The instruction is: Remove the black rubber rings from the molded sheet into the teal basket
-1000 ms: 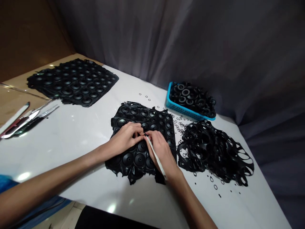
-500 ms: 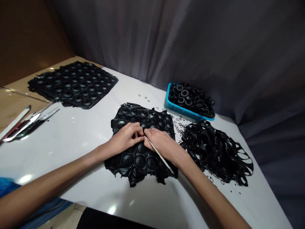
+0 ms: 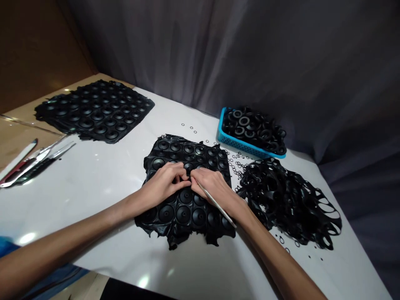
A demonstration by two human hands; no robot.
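So the black rubber sheet [image 3: 176,214] was lying flat on the white table [image 3: 103,175], rows of round discs still joined in it, a little nub in the middle of several. Edges were super ragged, with jagged flaps along the near side. The skinny white stick [image 3: 216,203] slanted over its right half, back end by the near right corner, far tip hidden.
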